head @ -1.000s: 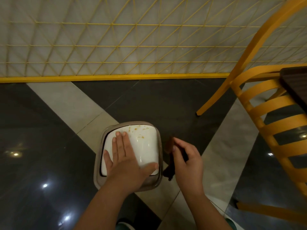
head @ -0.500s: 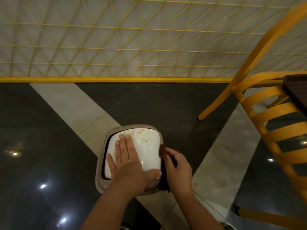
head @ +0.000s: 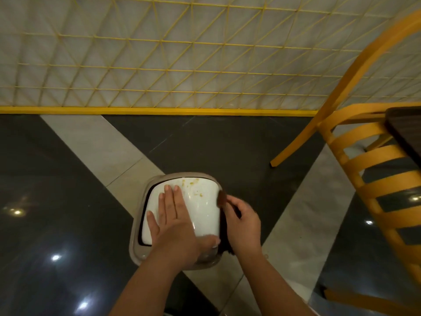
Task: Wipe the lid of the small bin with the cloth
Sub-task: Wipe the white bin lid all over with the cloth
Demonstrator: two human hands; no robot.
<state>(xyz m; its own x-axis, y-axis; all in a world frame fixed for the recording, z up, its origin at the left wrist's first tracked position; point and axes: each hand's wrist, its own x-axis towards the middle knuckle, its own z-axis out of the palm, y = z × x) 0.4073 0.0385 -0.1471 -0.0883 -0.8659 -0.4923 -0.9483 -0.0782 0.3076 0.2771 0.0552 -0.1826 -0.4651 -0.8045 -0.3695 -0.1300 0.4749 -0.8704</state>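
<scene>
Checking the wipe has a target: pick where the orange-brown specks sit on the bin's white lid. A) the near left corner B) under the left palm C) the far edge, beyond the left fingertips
C: the specks dot the white lid at its far edge, beyond the flat left hand.

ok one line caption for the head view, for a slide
Left hand pressed flat on the small bin's stained white lid while the right hand brings a dark brown cloth to its right edge.
</scene>
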